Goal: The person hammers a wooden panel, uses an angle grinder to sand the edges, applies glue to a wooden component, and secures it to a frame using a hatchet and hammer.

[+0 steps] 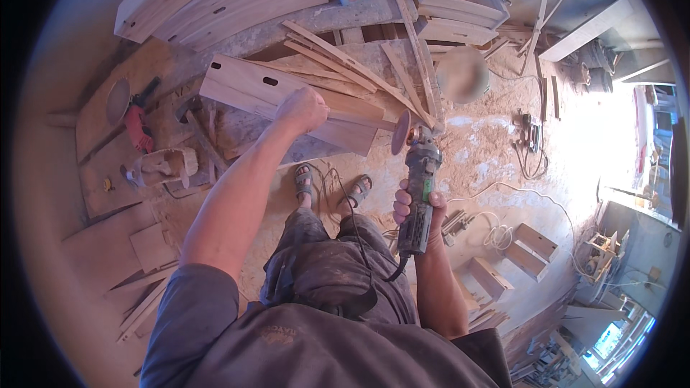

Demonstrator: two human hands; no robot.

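Observation:
My right hand (415,207) is wrapped round the body of an angle grinder (419,172), held upright with its round sanding disc (401,132) at the top. The grinder's dark cord runs down toward my lap. My left hand (303,109) is closed above a pale wooden piece with oval slots (244,85); whether anything is in its fingers is hidden. The disc is apart from the wood, just right of its end. A narrower block of wood (353,105) lies beside my left hand.
Thin wooden strips (338,61) lie on the bench beyond. At left are a red grinder (137,128) and a whitish container (164,167). Large slotted boards (237,1) stand at the back. Small wooden boxes (530,251) and a loose cable (535,197) lie on the dusty floor at right.

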